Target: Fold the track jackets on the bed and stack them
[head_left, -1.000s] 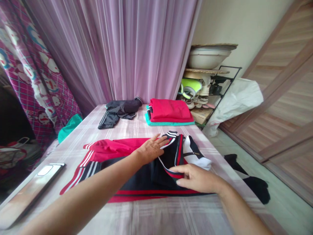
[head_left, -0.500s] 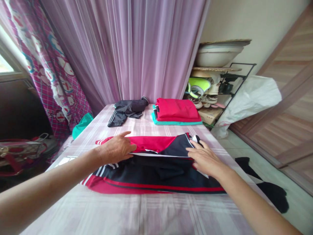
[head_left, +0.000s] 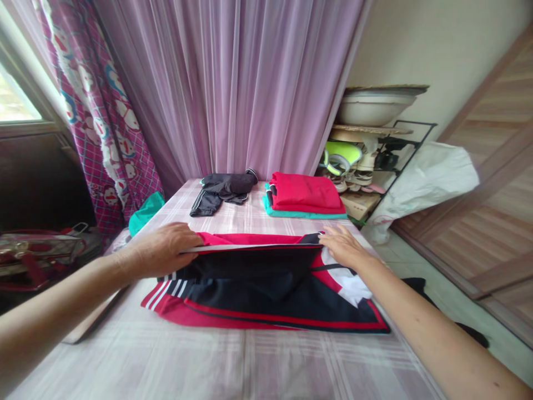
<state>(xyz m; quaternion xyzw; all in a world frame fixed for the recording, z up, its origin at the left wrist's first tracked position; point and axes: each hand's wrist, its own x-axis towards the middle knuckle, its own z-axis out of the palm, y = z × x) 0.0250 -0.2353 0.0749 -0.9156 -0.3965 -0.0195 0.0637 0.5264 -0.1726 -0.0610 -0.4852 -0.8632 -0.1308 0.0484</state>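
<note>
A red, black and white sports jacket (head_left: 250, 291) lies folded lengthwise across the table, with white stripes at its left end. My left hand (head_left: 164, 250) pinches the far edge of the fold near its left end. Toward the other end, my right hand (head_left: 342, 244) grips the same edge, thumb underneath and out of sight. Between the two hands the edge is raised and pulled straight, so the black inner face shows below it. White lining shows by my right wrist.
Behind the jacket sit a crumpled black garment (head_left: 225, 189) and a folded red and teal clothes stack (head_left: 306, 191). A dark-edged flat object (head_left: 97, 319) lies under my left forearm. Right of the table stand a shoe rack (head_left: 366, 183) and a white bag (head_left: 433, 178).
Both hands have closed on the jacket's middle edge and lifted it, uncovering more of the black side. My left hand has shifted left. The view has tilted slightly.
</note>
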